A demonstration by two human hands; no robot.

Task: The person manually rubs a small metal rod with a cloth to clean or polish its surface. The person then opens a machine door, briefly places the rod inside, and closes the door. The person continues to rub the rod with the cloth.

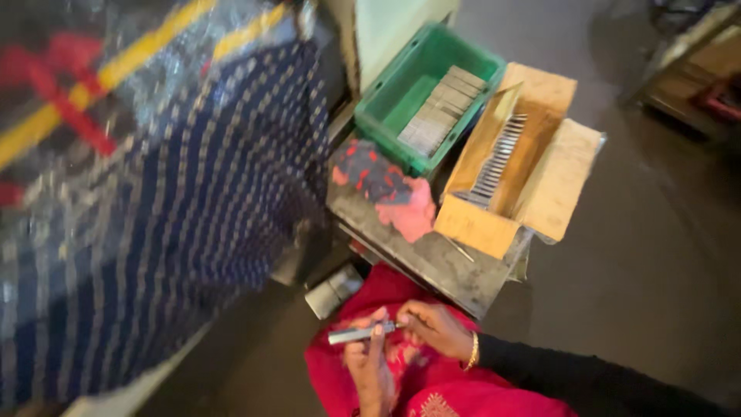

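Observation:
A short grey metal bar (pixel 356 334) lies across both of my hands, low in the view, over the red garment (pixel 455 394) on my lap. My left hand (pixel 370 369) comes up from below and grips the bar around its middle. My right hand (pixel 437 328), with a gold bangle at the wrist and a black sleeve behind it, pinches the bar's right end with its fingertips.
A low grey stand (pixel 432 259) in front of me carries a green crate (pixel 394 93) of stacked metal plates, a cardboard box (pixel 540 177) with a row of metal pieces, and red and dark rags (pixel 386 185). Blue patterned fabric (pixel 177 208) fills the left. A small metal block (pixel 333 290) lies on the floor.

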